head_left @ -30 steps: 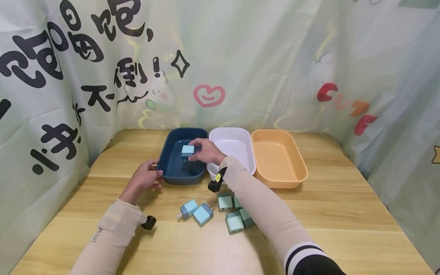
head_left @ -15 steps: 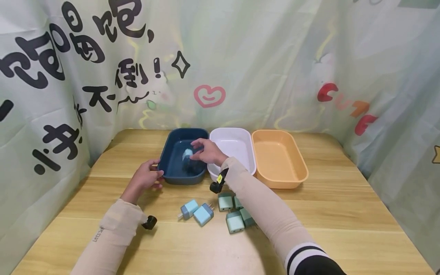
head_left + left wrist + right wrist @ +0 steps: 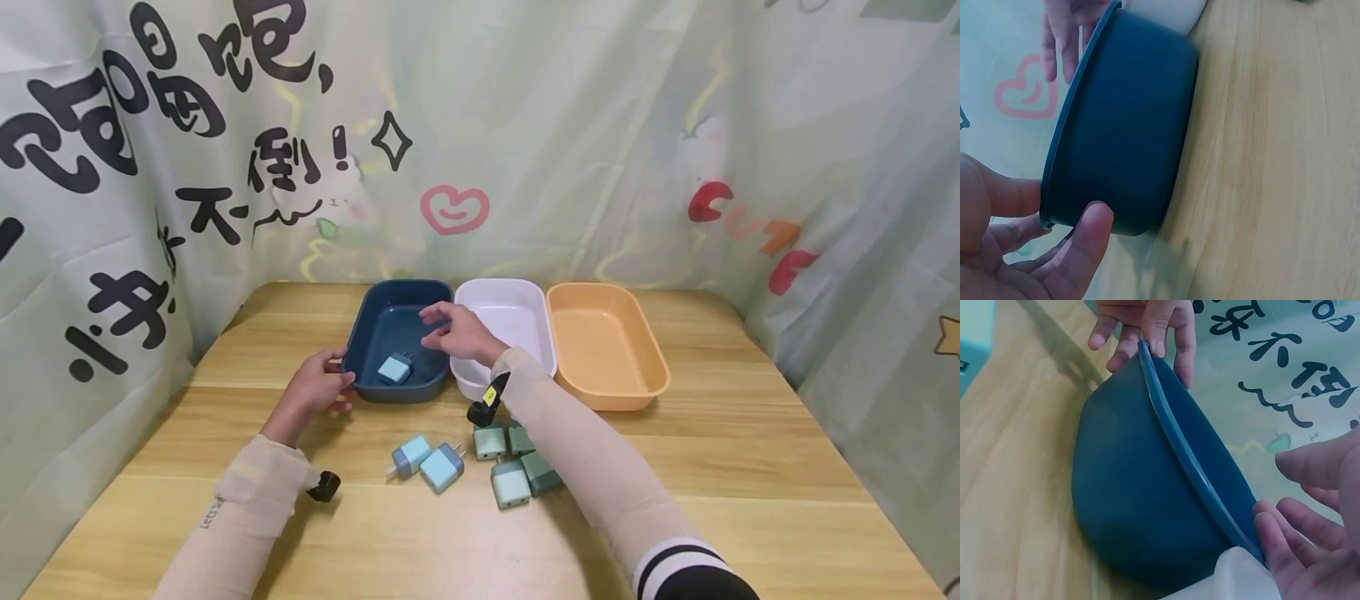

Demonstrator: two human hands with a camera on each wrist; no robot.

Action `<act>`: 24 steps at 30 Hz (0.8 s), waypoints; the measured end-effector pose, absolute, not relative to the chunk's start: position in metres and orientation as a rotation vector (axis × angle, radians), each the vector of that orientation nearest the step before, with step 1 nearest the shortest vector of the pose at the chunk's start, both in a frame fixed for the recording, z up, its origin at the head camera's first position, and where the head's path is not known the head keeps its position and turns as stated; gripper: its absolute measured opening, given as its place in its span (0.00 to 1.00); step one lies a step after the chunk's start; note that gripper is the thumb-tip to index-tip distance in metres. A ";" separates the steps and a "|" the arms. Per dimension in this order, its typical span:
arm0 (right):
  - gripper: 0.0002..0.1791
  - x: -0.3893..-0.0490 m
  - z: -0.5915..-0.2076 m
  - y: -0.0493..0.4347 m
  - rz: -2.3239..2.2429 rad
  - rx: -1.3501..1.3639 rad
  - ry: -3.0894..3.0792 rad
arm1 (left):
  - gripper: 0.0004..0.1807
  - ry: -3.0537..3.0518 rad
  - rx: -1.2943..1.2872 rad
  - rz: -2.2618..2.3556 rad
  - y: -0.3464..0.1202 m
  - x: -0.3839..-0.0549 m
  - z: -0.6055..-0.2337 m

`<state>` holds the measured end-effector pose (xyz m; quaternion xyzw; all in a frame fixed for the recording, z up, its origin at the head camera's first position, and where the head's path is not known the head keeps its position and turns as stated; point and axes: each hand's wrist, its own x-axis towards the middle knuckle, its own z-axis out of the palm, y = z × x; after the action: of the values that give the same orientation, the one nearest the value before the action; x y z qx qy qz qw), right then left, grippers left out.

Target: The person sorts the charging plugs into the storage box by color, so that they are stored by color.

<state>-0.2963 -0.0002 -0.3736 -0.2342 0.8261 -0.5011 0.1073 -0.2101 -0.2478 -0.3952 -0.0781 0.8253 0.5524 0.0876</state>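
There it was on my feeds: one pale-blue charger (image 3: 395,368) lay on the floor of the dark blue tray (image 3: 401,329), near the front wall, its prongs turned toward the far right. My left hand (image 3: 322,385) pinched that tray's left rim, thumb inside, fingers outside; a sensible brace, I judged, for a tray that looked light enough to slide. Over on the other side, my right hand (image 3: 461,333) hung where the dark blue tray met its neighbour, the fingers parted and holding nothing. Whether a fingertip brushed the rim, I could not tell.

Down on the bench (image 3: 720,467), two loose blue chargers (image 3: 442,468) lay side by side, and to their right came a cluster of green chargers (image 3: 511,485), partly behind the right sleeve (image 3: 592,458). The white tray (image 3: 521,325) and the orange tray (image 3: 609,346) stood in line beyond.

So, how to do it neatly? The charger was down, so I reckoned the right hand needed a lift clear of both rims before any swing back, lest a knuckle jog the white tray. Light pressure on the left would do; a hard pull could tip the tray. Any loose blue charger was best pinched by its plastic sides, prongs untouched, and released low, since it might bounce.
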 end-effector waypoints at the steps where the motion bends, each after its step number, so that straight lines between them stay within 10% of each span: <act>1: 0.26 -0.295 -0.373 0.001 -1.479 -0.703 2.419 | 0.31 2.458 -0.230 1.642 -0.248 -0.210 -0.395; 24: 0.33 -0.253 -0.370 0.032 -1.437 -0.947 2.261 | 0.31 2.450 -0.228 1.641 -0.247 -0.209 -0.393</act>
<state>-0.2533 0.0315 -0.3695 -0.3296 0.7868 -0.5000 0.1495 -0.2088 -0.2473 -0.3934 -0.0769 0.8249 0.5524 0.0918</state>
